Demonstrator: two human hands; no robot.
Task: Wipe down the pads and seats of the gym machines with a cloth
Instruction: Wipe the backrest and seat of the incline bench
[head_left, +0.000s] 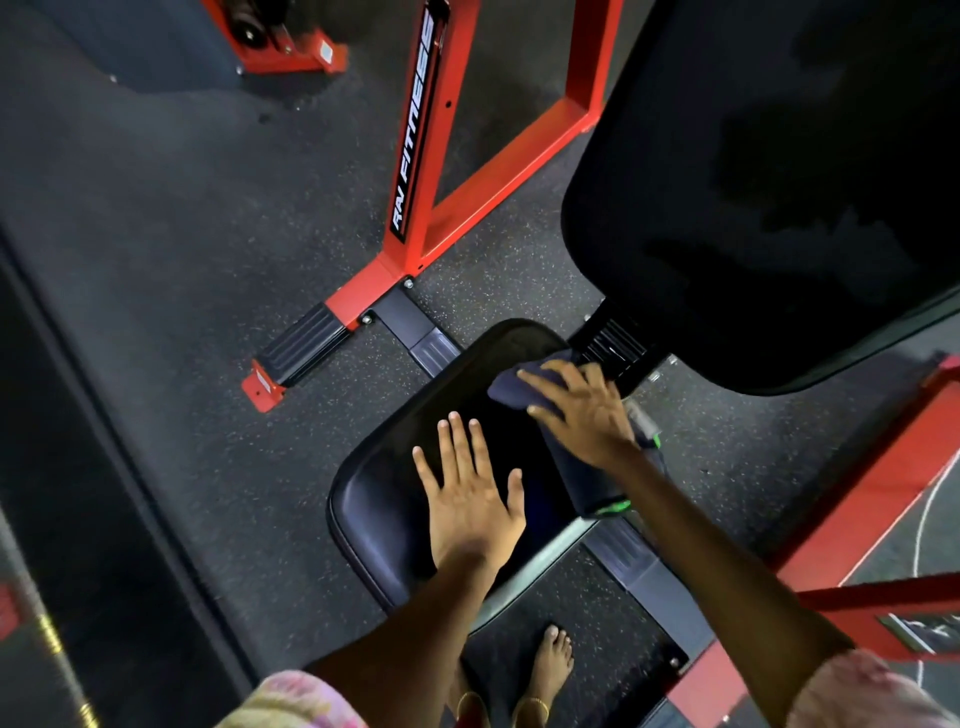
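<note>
Red steel frame (415, 156) bearing "RAJ FITNESS" stands at 11 o'clock on the speckled floor (182, 260). On the black seat (374, 499), centre, the left hand (470, 499) lies flat with fingers spread. Just to its right, at 2 o'clock, the right hand (582, 410) presses a dark cloth (514, 387) onto the seat's far edge, fingers straight. The black back pad (753, 182) rises at 1 o'clock.

Counted on and around the red gym machine

Two bare hands (470, 506) (584, 410) are seen on one black seat (374, 509), and one dark cloth (524, 382) is pressed at the seat's far edge; one black back pad (753, 182), one bare foot (553, 662) and two pink sleeves (301, 701) (862, 691) are counted.
</note>
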